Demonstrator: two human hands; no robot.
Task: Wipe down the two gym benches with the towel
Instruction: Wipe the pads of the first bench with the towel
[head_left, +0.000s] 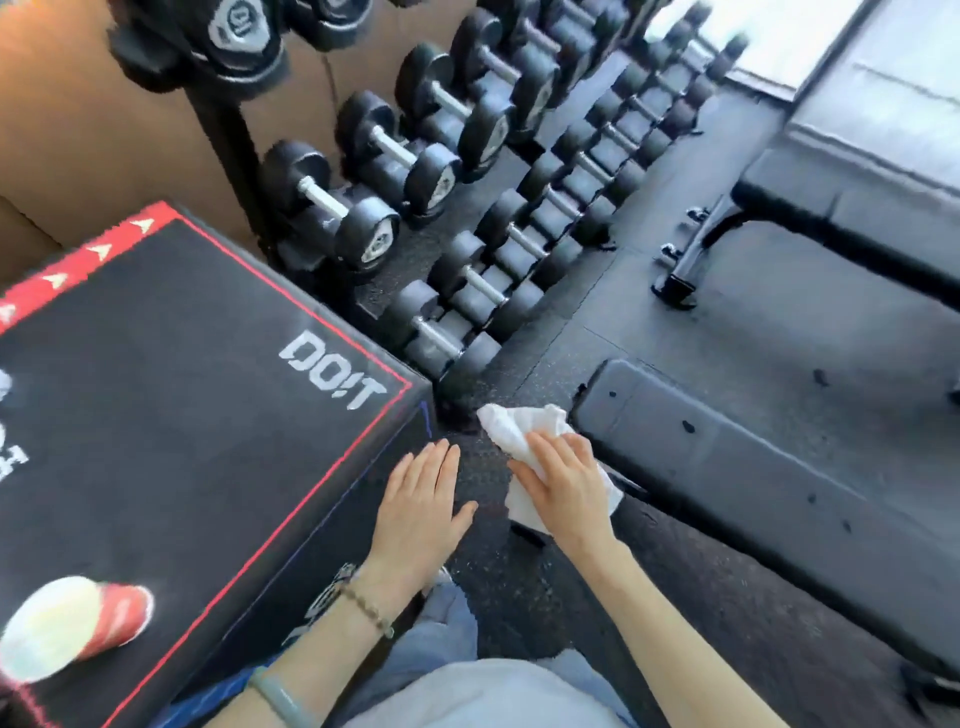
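Note:
A crumpled white towel (511, 426) is in my right hand (563, 480), held in the air just left of the near black bench (753, 478). The fingers lie over the cloth and the palm is hidden, so how the hand holds the towel is unclear. That bench runs from the middle of the view toward the lower right. My left hand (423, 501) hovers flat with straight fingers beside the corner of the black box, holding nothing. A second black bench (852, 208) stands farther off at the upper right.
A black plyo box (171, 395) with red edging fills the left, with a red and white bottle (67, 626) lying on it. A rack of black dumbbells (467, 171) lines the wall ahead. Dark rubber floor (753, 322) lies between the two benches.

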